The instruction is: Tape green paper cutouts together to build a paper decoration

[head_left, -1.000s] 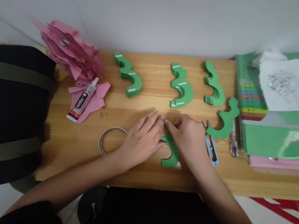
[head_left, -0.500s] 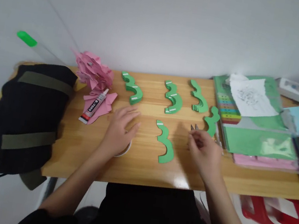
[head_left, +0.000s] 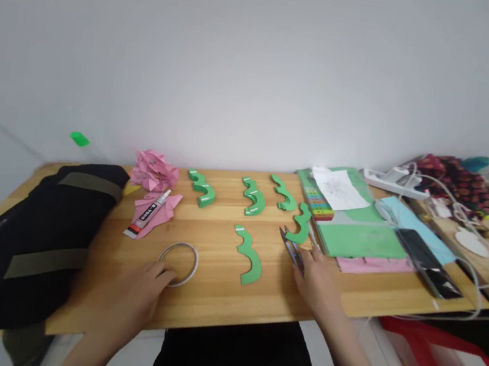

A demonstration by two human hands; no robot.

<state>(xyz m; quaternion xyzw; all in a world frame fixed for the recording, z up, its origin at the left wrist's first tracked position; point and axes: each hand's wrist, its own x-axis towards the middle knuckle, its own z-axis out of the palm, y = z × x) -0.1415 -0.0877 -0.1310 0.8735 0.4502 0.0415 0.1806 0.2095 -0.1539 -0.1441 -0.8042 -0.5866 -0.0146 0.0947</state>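
Note:
My left hand [head_left: 137, 290] has its fingertips curled over the near left rim of a roll of white double-sided tape [head_left: 195, 262] that lies flat on the table. My right hand [head_left: 315, 281] is closed at the handles of a pair of scissors [head_left: 290, 247], whose blades are spread and point away from me. Just beyond the blades lies a wavy green piece [head_left: 302, 223]. A single wavy green piece [head_left: 248, 255] with a white strip at its top end lies between my hands. Farther back sit three stacks of similar pieces, the middle stack [head_left: 256, 200] marked with white strips.
A glue tube [head_left: 147, 214] rests on pink scraps [head_left: 168, 208] beside crumpled pink paper [head_left: 156, 170]. At left lies a black bag [head_left: 59, 209]. On the right are green sheets [head_left: 356, 238], a white paper [head_left: 340, 189], a phone [head_left: 427, 261] and a power strip [head_left: 393, 183].
My left hand has drawn back towards me onto the tape's rim. My right hand has lowered with the scissors to the table. The view has turned to the right and up.

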